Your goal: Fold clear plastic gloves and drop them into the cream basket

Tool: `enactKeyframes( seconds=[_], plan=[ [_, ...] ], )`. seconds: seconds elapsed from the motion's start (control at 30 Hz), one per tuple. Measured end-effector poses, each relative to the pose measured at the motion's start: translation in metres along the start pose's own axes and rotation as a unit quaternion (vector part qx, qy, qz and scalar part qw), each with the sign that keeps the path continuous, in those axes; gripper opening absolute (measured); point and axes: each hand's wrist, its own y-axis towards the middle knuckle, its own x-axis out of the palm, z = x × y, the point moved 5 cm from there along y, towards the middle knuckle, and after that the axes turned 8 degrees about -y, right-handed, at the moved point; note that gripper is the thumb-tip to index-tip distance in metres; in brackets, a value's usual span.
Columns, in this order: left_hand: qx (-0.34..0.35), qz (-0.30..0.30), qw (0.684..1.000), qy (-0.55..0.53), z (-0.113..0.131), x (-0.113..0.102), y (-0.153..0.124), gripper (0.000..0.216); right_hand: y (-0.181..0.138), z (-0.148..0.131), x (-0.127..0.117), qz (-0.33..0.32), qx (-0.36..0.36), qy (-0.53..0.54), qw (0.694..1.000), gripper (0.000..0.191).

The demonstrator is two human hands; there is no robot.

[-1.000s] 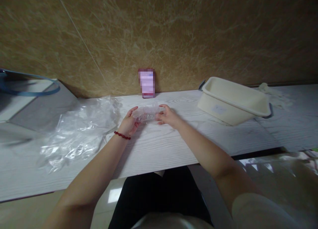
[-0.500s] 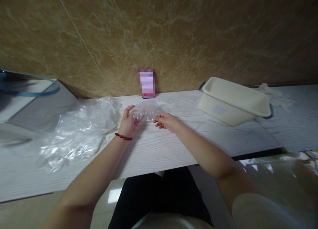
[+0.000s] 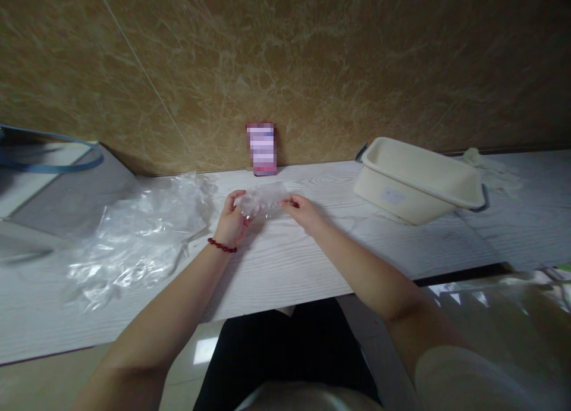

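A small clear plastic bag (image 3: 264,200) is stretched between my two hands, just above the tabletop. My left hand (image 3: 232,222), with a dark red bead bracelet at the wrist, grips the bag's left end, thumb on top. At the right edge my right hand (image 3: 303,213) pinches the plastic between thumb and fingers. Left of my hands lies a heap of crumpled clear plastic bags (image 3: 138,244). Whether anything is inside the held bag I cannot tell.
Beyond my hands a phone (image 3: 262,149) leans against the brown marbled wall (image 3: 285,66). A cream plastic bin (image 3: 392,197) stands at right, with pale gloves or cloth (image 3: 491,172) behind it. A box (image 3: 84,191) with a blue strap (image 3: 57,168) sits at far left on the white wood-grain table (image 3: 276,268).
My right hand has moved slightly up, its fingers closing into a pinch at the bag's right edge. My left hand keeps its hold with little movement.
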Motion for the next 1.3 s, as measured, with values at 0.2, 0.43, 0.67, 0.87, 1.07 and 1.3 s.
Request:
enactKeyframes(
  seconds=[0.2, 0.43, 0.67, 0.87, 1.07, 1.3],
  plan=[
    [-0.019, -0.013, 1.000, 0.007, -0.001, 0.002, -0.001, 0.030, 0.001, -0.003, -0.005, 0.018, -0.016, -0.086, 0.996, 0.023],
    [-0.019, 0.003, 1.000, 0.014, 0.001, 0.002, -0.001, 0.027, 0.000, -0.005, -0.002, -0.038, -0.040, -0.134, 0.989, 0.027],
    [-0.007, -0.014, 1.000, 0.006, -0.002, -0.001, 0.002, 0.031, 0.002, 0.000, -0.001, -0.062, -0.038, -0.160, 0.984, 0.024],
    [0.012, -0.004, 1.000, -0.003, -0.001, -0.003, 0.004, 0.031, 0.002, -0.001, -0.002, -0.036, -0.064, -0.211, 0.975, 0.025],
    [0.012, -0.009, 1.000, -0.005, -0.001, -0.001, 0.004, 0.033, -0.001, -0.004, 0.002, -0.076, -0.050, -0.175, 0.980, 0.026],
    [0.007, -0.010, 1.000, 0.000, -0.001, 0.000, 0.002, 0.032, 0.002, -0.010, -0.005, -0.018, -0.092, -0.060, 0.994, 0.014]
  ],
)
